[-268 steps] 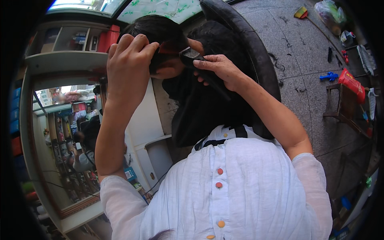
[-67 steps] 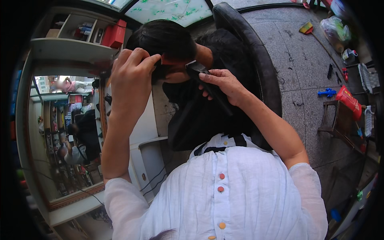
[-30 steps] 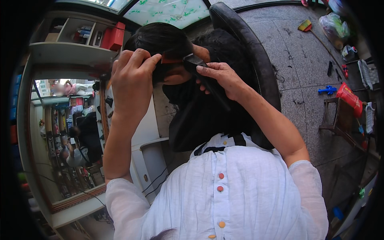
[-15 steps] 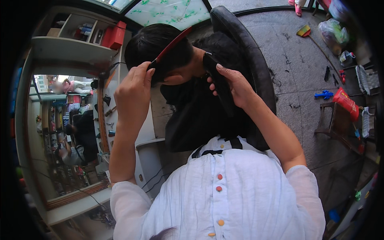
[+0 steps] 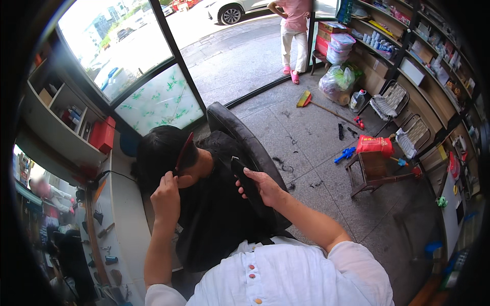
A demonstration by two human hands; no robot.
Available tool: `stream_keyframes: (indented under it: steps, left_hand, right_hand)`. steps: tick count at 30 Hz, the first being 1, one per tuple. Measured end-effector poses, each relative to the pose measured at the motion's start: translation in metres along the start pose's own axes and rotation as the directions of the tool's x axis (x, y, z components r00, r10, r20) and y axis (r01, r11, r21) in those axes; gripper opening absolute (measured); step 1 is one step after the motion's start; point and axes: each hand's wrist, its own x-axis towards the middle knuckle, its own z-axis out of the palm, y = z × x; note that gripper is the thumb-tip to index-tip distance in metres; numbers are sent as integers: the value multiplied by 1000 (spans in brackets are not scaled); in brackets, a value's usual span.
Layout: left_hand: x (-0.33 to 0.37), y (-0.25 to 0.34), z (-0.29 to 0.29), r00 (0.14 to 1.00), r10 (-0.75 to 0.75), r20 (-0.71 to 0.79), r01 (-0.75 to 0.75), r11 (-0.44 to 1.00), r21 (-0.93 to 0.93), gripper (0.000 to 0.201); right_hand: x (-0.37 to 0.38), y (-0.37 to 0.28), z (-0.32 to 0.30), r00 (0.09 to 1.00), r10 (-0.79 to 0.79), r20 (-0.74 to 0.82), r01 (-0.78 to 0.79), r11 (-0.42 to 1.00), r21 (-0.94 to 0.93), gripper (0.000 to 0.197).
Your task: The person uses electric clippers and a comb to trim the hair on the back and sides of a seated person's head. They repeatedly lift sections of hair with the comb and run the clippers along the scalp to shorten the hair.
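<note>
A seated person with short black hair (image 5: 159,148) and a black cape (image 5: 209,224) sits in a dark barber chair (image 5: 240,133), head bent forward. My left hand (image 5: 167,193) pinches the end of a red comb (image 5: 184,153), which lies along the side of the head above the ear. In my right hand (image 5: 260,187) is a black hair clipper (image 5: 245,179), its blade end pointing up and toward the neck. A gap shows between the clipper and the neck.
Cut hair (image 5: 286,167) lies on the grey tiled floor. A counter with a mirror (image 5: 38,178) runs along the left. On the right stand a wooden stool (image 5: 375,171), folding chairs (image 5: 390,104) and a broom (image 5: 334,112). A person in pink (image 5: 296,30) stands by the doorway.
My view has tilted up and turned toward the doorway. The clipper has moved back from the neck; the comb stays at the head, now held more upright.
</note>
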Motion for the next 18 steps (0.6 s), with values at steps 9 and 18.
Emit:
stream_keyframes:
  steps: [9, 18]
  left_hand:
    - [-9, 20, -7, 976, -46, -214, -15, 961, -276, 16]
    - [65, 4, -1, 888, -270, -373, 180, 949, -258, 23]
  right_hand:
    - [-42, 5, -15, 996, 28, -82, -32, 998, -49, 35]
    - [-33, -64, -51, 986, 164, 30, -159, 978, -132, 31]
